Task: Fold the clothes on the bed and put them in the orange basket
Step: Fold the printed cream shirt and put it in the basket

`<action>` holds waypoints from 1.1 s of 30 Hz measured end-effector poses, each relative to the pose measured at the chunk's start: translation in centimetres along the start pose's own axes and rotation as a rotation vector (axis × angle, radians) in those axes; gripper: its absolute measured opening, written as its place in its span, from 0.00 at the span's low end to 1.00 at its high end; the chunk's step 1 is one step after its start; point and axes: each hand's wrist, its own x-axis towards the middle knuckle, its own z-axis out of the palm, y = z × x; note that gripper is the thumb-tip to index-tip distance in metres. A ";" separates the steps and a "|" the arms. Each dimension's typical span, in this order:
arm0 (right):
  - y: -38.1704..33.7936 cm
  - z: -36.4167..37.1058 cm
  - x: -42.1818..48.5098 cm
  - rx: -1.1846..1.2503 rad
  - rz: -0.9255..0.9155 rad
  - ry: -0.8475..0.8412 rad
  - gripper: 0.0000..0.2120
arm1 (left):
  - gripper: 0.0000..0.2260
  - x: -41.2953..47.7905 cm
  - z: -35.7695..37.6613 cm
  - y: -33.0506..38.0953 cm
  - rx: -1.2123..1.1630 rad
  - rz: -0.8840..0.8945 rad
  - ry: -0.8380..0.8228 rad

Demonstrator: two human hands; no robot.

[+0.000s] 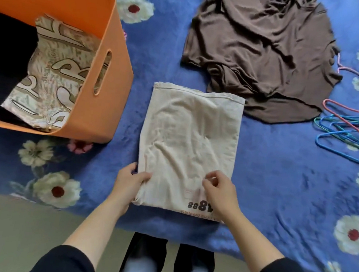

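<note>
A beige T-shirt point(190, 140) lies folded into a tall rectangle on the blue flowered bedspread point(277, 185), dark print showing at its near edge. My left hand point(132, 180) grips the shirt's near left corner, thumb on top. My right hand point(218, 188) rests on the near right part, fingers pinching the cloth. The orange basket point(113, 71) stands at the upper left and holds a folded printed beige garment point(55, 74) and a dark garment point(7, 60). A brown top point(263, 50) lies crumpled and unfolded beyond the beige shirt.
Several coloured wire hangers point(349, 130) lie at the right edge of the bed, one more pink hanger point(353, 70) beside the brown top. The bed's near edge runs just in front of my legs; floor shows at lower left.
</note>
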 end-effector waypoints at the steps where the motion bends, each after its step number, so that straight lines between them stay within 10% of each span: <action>1: 0.5 -0.5 0.1 -0.034 0.013 0.128 0.04 | 0.07 0.1 -0.4 -0.3 0.055 0.042 0.069; 6: 3.4 -1.6 0.1 0.085 0.260 0.255 0.19 | 0.09 -0.6 -1.1 -1.7 0.264 0.158 0.190; 13: 3.6 -3.6 -0.2 0.409 0.388 -0.165 0.04 | 0.19 -0.1 -1.6 -1.6 -0.103 -0.151 -0.228; 20: 6.4 -7.0 -2.9 0.356 0.557 -0.503 0.06 | 0.24 -3.4 -4.0 -3.4 0.314 -0.464 -0.595; 28: 2.3 -7.9 -1.4 0.738 0.344 -0.220 0.13 | 0.36 -2.7 -4.1 3.3 -0.142 -0.393 -0.382; 33: -4.0 -9.2 2.4 1.131 0.283 -0.085 0.18 | 0.11 -1.0 -2.7 10.7 -0.366 -0.266 -0.327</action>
